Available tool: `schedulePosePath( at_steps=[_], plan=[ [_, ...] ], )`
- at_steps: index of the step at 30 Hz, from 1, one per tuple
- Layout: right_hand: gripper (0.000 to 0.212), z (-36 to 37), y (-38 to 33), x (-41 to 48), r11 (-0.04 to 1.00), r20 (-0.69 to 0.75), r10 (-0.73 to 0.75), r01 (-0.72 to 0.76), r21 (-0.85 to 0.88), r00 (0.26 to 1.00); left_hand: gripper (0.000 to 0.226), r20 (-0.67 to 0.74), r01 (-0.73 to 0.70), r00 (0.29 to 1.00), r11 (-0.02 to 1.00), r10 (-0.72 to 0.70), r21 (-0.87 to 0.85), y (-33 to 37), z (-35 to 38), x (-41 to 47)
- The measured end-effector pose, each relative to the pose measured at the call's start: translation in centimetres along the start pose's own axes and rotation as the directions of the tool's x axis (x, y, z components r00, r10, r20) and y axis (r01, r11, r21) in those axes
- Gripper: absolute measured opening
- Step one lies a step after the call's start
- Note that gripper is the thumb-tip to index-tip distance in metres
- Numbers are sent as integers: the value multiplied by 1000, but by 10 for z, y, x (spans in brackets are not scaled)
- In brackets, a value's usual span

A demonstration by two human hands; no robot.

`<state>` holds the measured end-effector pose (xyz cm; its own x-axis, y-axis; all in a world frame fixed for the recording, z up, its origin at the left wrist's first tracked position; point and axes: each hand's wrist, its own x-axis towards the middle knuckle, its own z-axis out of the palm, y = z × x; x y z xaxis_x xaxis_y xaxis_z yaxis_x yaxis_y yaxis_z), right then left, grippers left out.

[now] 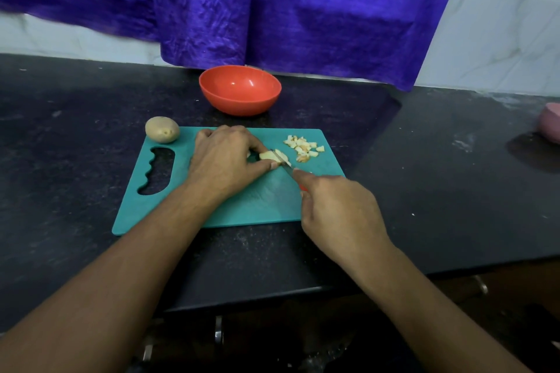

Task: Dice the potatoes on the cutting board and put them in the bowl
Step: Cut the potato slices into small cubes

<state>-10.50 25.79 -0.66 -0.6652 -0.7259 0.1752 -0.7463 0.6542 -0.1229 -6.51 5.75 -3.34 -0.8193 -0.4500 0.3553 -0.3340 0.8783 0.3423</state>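
A teal cutting board (251, 203) lies on the black counter. My left hand (224, 157) pinches a cut potato piece (270, 156) in the middle of the board. My right hand (339, 206) grips a knife (285, 165) by its red handle, forefinger along the top, and the blade lies across the piece. A small pile of diced potato (304, 147) sits on the board's far right part. A whole unpeeled potato (162, 129) rests at the board's far left corner. Behind the board stands an orange-red bowl (240, 90); nothing shows inside it.
The black counter (439, 166) runs left and right, its front edge near my forearms. A purple cloth (272, 9) hangs behind the bowl. A pink object (550, 123) lies at the far right edge. The board has a wavy handle cut-out (157, 169) on its left.
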Motion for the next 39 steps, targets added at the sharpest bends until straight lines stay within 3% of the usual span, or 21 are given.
schedulePosePath(
  at_steps=[8, 25, 35, 39],
  plan=[
    [46, -9, 0, 8, 993, -120, 37, -24, 111, 992, 36, -11, 4, 1000, 1000, -4, -15, 0, 0, -1],
    [54, 13, -8, 10, 1000, -13, -15, 15, -10, 1000, 37, -25, 29, 999, 999, -30, -27, -1, 0, 1],
    [45, -6, 1, 1, 991, -88, 41, -30, 128, 995, 46, -37, 39, 998, 996, -42, -86, -5, -3, -4],
    [46, -2, -9, 8, 992, -106, 12, 1, 124, 994, 35, -40, 38, 998, 995, -42, -89, -6, -3, -4]
  ],
)
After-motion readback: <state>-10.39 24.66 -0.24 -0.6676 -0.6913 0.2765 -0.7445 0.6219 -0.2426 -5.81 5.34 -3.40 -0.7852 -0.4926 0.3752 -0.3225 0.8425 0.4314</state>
